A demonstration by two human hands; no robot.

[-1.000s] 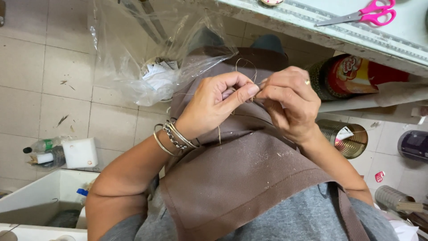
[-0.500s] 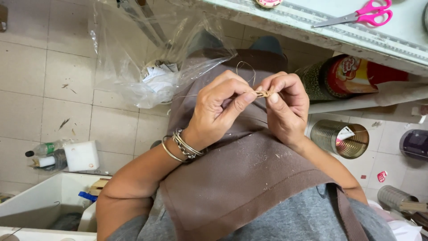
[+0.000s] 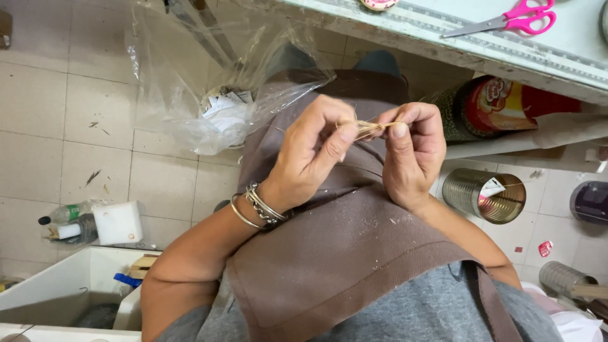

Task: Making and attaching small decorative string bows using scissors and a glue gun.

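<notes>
Two hands meet above a brown apron (image 3: 342, 253): the left hand (image 3: 313, 155) and right hand (image 3: 411, 152) each pinch an end of a thin tan fibre strand (image 3: 370, 128) stretched between their fingertips. Pink scissors (image 3: 513, 19) lie on the far worktop (image 3: 443, 31), right.

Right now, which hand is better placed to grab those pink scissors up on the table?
Probably the right hand: it is on the same side as the pink scissors lying on the table. The left hand sits farther away. Both pinch the pale fibre strand.
</notes>
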